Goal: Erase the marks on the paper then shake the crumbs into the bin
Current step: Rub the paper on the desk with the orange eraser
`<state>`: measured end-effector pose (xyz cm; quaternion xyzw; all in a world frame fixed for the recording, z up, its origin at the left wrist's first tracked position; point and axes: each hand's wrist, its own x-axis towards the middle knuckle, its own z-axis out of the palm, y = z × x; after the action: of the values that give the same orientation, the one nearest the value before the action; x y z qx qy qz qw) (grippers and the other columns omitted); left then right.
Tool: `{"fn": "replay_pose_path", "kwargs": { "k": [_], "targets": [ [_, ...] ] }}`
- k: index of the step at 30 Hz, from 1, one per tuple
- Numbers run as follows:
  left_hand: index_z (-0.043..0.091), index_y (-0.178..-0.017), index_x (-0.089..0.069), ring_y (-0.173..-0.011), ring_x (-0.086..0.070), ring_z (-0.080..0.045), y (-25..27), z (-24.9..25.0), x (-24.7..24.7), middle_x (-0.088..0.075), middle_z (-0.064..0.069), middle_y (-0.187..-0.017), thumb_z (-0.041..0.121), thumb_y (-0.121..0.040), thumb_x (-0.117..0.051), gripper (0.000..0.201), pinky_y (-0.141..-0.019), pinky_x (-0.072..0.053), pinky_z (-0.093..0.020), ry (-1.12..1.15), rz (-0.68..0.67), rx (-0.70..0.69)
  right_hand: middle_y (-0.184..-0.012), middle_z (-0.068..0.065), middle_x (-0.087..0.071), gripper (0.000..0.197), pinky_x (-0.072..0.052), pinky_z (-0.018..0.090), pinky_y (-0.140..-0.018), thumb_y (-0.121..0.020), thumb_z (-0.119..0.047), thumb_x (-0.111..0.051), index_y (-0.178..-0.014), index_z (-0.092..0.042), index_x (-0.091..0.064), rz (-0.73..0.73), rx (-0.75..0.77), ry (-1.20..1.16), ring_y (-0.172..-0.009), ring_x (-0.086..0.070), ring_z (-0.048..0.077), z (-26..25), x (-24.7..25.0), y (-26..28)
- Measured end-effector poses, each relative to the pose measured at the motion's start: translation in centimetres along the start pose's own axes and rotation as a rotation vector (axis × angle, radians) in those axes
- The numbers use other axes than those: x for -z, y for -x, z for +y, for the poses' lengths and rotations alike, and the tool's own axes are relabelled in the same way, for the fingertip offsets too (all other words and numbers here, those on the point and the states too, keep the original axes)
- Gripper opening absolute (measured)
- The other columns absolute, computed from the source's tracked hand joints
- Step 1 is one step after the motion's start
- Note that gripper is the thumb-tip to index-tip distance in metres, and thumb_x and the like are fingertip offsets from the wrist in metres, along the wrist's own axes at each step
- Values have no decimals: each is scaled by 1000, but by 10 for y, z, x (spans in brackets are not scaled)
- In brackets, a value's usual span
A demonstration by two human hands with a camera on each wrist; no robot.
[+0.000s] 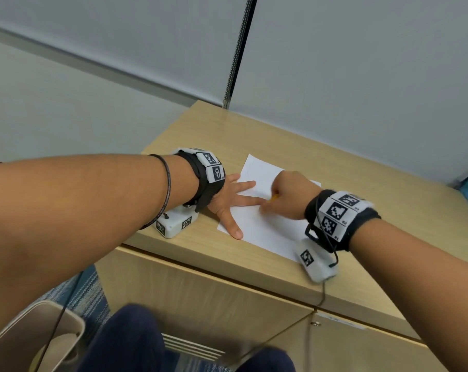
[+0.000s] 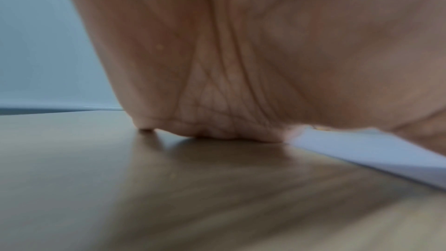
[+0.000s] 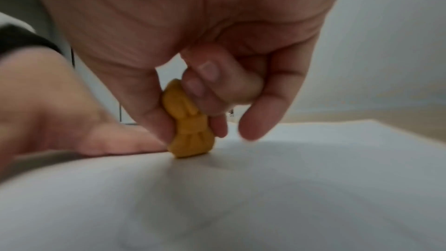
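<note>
A white sheet of paper (image 1: 262, 226) lies on the wooden cabinet top (image 1: 361, 194). My left hand (image 1: 231, 197) lies flat with spread, straight fingers pressing the sheet's left side down. My right hand (image 1: 286, 196) pinches a small orange eraser (image 3: 189, 123) between thumb and fingers, its lower end touching the paper (image 3: 241, 198) beside my left forefinger (image 3: 115, 138). In the head view only a sliver of the eraser (image 1: 274, 197) shows. The left wrist view is filled by my palm (image 2: 241, 54), with the paper's edge (image 2: 374, 152) at the right.
A beige bin (image 1: 31, 342) stands on the floor at the lower left, below the cabinet's front edge. Grey wall panels (image 1: 361, 76) rise behind the cabinet. My dark-trousered legs (image 1: 125, 342) are at the bottom of the view.
</note>
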<state>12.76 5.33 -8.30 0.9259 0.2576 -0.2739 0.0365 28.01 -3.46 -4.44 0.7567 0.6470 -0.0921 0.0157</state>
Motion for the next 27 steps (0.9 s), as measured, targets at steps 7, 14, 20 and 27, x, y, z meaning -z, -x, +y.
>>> {"fn": "replay_pose_path", "kwargs": {
  "k": [7, 14, 20, 27],
  "targets": [
    [54, -144, 22, -147, 26, -33, 1, 1, 0, 35, 6, -158, 85, -70, -53, 110, -114, 7, -61, 0, 17, 3, -61, 3, -62, 37, -48, 30, -55, -77, -39, -77, -66, -7, -63, -58, 55, -56, -60, -62, 20, -3, -12, 8],
    [54, -144, 23, -147, 26, -34, 3, 1, 0, 34, 6, -158, 84, -71, -54, 109, -114, 6, -62, -1, 15, 8, -59, 1, -55, 39, -41, 29, -54, -79, -40, -77, -62, -11, -57, -74, 63, 0, -58, -54, 19, -5, -7, 4],
    [57, -144, 22, -148, 21, -35, 3, 2, 2, 32, 6, -159, 83, -72, -54, 109, -114, 4, -62, 2, 28, -3, -67, 8, -65, 41, -46, 30, -60, -77, -40, -80, -72, -2, -67, -16, -71, -103, -62, -58, 21, 26, 3, -10],
    [53, -149, 13, -150, 14, -29, 11, -7, 29, 27, 4, -161, 64, -79, -68, 107, -117, -1, -55, -35, -54, -93, -65, 3, -68, 32, -51, 31, -70, -81, -38, -80, -76, -12, -62, -68, -86, -337, -56, -67, 14, 43, 2, 7]
  ]
}}
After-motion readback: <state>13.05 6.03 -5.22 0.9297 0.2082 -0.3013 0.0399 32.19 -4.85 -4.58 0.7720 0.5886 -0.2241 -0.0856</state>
